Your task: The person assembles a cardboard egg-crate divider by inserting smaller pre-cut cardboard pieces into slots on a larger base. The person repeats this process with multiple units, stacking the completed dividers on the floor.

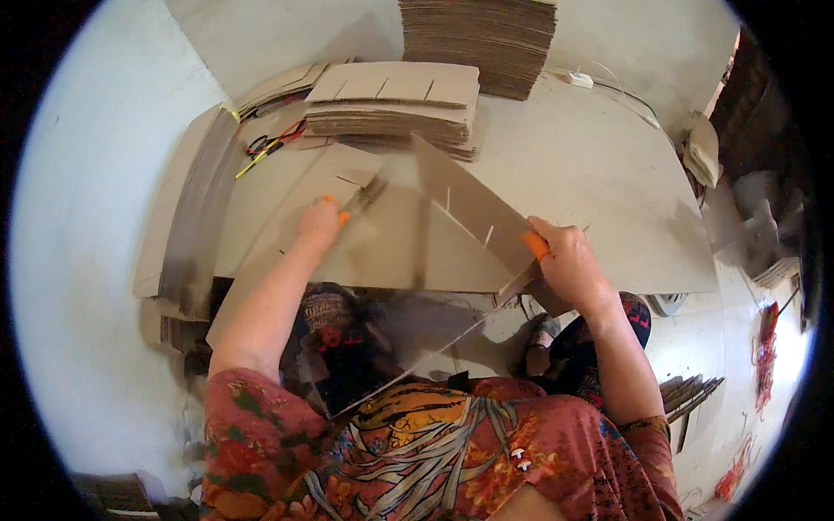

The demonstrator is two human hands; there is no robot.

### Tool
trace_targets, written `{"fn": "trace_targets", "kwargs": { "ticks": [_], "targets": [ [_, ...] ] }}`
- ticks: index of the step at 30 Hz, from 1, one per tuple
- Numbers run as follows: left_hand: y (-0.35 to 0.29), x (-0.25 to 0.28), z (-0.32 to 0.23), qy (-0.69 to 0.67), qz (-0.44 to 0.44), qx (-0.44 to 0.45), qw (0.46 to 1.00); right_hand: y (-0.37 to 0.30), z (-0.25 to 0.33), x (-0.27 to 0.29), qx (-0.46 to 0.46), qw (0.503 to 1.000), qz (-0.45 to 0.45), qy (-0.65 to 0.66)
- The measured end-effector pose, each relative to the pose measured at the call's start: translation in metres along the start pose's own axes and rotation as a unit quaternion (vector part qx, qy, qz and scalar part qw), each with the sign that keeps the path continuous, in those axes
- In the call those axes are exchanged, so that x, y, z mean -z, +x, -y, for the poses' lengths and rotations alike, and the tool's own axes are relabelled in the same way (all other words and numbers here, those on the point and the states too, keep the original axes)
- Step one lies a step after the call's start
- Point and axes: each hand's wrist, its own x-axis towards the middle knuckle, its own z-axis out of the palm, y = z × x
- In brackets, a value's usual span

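My right hand (pixel 569 265) is closed round the near end of a brown slotted cardboard divider strip (pixel 469 195), held tilted above the table with light showing through its slits. Orange finger covers show on both hands. Farther left, my left hand (pixel 320 227) is closed at the edge of another slotted cardboard strip (pixel 300 195), which slants from the table toward my lap. Blurred cardboard edges (pixel 372 193) show just beyond its fingers. A thin, pale-edged sheet, smeared by motion, runs from below my right hand down to my shirt.
Slotted cardboard is stacked at the table's back (pixel 387 91), with a taller stack (pixel 478 43) behind. More cardboard (pixel 187 208) stands along the left wall. Scissors (pixel 278 139) and a yellow-handled cutter (pixel 254 163) lie between them. A white socket (pixel 579 80) with a cord sits back right.
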Motion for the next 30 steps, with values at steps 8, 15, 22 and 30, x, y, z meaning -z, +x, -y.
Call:
{"fn": "trace_targets", "kwargs": {
  "ticks": [8,15,22,30],
  "targets": [
    [0.014,0.016,0.019,-0.056,0.016,0.001,0.998,-0.018,-0.018,0.002,0.002,0.998,-0.041,0.057],
    [0.024,0.063,0.001,-0.18,-0.014,-0.085,0.98,-0.041,-0.019,0.01,0.092,0.988,-0.089,0.085],
    [-0.036,0.099,-0.131,-0.367,0.208,-0.097,0.901,-0.046,0.0,0.022,0.153,0.975,-0.15,0.063],
    [-0.076,0.11,-0.179,-0.491,0.303,-0.216,0.788,-0.045,-0.024,0.023,0.055,0.998,-0.021,0.014]
  ]
}}
